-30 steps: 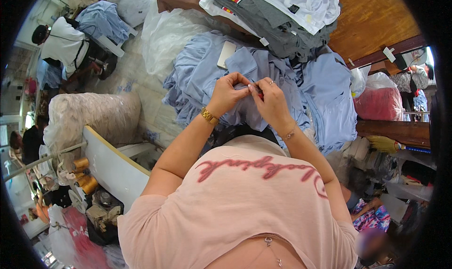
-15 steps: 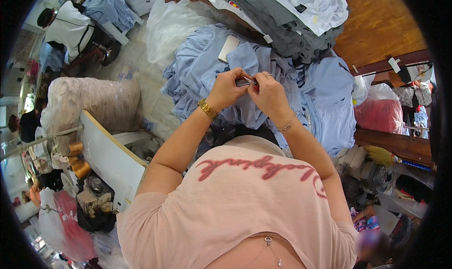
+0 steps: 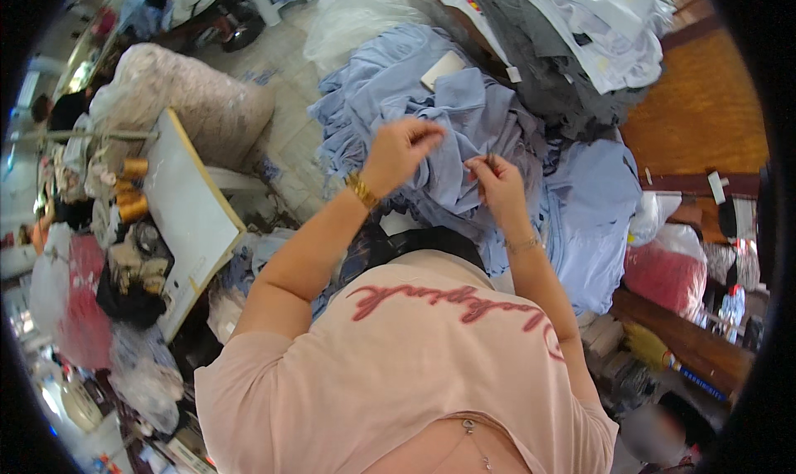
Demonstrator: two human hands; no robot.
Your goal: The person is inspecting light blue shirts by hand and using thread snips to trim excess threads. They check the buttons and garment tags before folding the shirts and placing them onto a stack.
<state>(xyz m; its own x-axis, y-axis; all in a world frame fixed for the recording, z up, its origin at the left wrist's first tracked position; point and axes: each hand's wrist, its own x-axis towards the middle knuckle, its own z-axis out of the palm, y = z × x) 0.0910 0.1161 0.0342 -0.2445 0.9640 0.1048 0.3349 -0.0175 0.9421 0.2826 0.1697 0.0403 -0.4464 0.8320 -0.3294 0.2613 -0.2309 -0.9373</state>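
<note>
A heap of light blue garments lies in front of me and spreads to the right. My left hand, with a gold bracelet on the wrist, is raised just above the blue cloth with its fingertips pinched together; I cannot see anything between them. My right hand is a little to the right and lower, against the blue fabric. Its fingers are closed on a small thin metal tool that sticks up between them. The hands are a short gap apart.
A white work board with orange thread cones stands at my left. Behind it lies a big pale wrapped bundle. Stacked grey and white garments sit on a wooden surface at the back right. A red sack is at the right.
My hands, which were joined over one small spot of the blue cloth, have come apart. The left hand has pulled up and to the left, and the view has tilted.
</note>
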